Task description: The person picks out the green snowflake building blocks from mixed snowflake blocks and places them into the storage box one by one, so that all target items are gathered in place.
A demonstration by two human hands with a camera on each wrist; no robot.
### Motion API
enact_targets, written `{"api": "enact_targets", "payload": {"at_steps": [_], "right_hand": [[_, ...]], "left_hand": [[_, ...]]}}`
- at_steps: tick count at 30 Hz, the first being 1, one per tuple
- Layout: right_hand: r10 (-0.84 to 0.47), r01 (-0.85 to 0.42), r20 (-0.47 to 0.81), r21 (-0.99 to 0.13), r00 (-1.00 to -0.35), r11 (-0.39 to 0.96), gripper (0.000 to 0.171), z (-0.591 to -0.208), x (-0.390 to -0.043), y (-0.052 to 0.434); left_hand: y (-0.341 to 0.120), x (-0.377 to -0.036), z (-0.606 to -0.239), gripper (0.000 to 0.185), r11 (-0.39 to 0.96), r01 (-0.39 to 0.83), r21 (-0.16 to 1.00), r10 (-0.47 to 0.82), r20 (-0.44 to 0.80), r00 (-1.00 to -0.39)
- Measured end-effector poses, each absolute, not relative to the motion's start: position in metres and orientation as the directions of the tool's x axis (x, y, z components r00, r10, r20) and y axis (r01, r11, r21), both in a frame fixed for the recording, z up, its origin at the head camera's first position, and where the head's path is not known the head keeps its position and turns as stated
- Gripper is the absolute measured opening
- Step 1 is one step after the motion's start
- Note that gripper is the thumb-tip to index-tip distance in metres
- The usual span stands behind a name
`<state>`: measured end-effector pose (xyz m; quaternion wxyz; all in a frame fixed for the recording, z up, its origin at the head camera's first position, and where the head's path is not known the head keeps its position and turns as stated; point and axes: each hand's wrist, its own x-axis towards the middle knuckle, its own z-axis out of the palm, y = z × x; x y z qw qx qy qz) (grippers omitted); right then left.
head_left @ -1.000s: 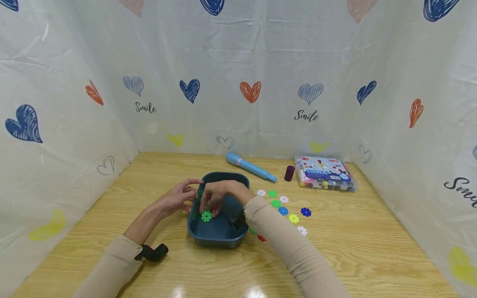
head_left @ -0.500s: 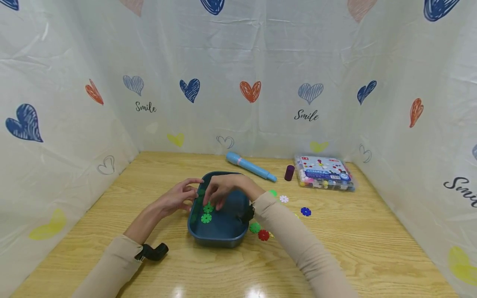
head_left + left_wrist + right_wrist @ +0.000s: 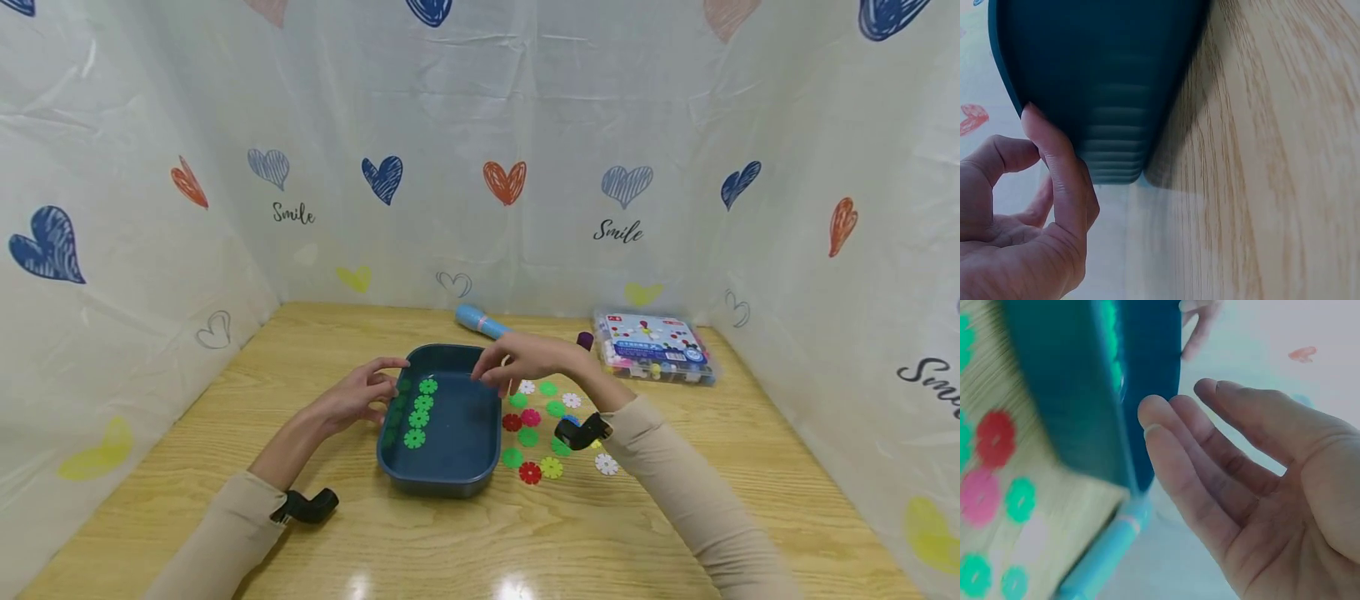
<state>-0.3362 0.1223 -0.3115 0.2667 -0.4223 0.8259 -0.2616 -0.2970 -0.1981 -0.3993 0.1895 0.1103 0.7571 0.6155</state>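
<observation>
Head view shows the left hand point(image 3: 358, 398) touching the blue tray's point(image 3: 438, 482) left rim, green discs point(image 3: 417, 414) lined up inside, and the right hand point(image 3: 525, 360) hovering empty above its right edge. Left wrist view alone shows the thumb point(image 3: 1060, 169) pressed on the tray's outer wall, other fingers loosely curled; right wrist view shows relaxed, spread fingers point(image 3: 1191, 469) on that grip.

Four green discs point(image 3: 419, 412), one tray point(image 3: 480, 450)
</observation>
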Motion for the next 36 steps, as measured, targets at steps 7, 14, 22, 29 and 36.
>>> {"api": "enact_targets", "payload": {"at_steps": [7,14,22,29,36], "right_hand": [[-0.829,-0.589,-0.152,-0.636,-0.538,0.498,0.027,-0.328,-0.318,0.179],[-0.809,-0.627,-0.136,-0.563,-0.572,0.539,0.027,-0.356,-0.299,0.22],[-0.787,-0.646,-0.107,-0.51,-0.608,0.568,0.027,-0.379,-0.287,0.235],[-0.766,-0.648,-0.09,-0.476,-0.636,0.594,0.024,-0.394,-0.28,0.236],[-0.765,-0.662,-0.071,-0.454,-0.64,0.596,0.028,-0.396,-0.28,0.234]], "left_hand": [[-0.198,-0.296,-0.399,0.051,0.236,-0.072,0.969,0.384,-0.161,-0.909],[-0.198,-0.297,-0.399,0.049,0.239,-0.059,0.969,0.396,-0.153,-0.905],[-0.199,-0.296,-0.4,0.049,0.235,-0.07,0.969,0.391,-0.16,-0.906],[-0.199,-0.293,-0.4,0.052,0.23,-0.059,0.971,0.397,-0.15,-0.906],[-0.198,-0.294,-0.4,0.051,0.227,-0.077,0.971,0.382,-0.161,-0.91]]}}
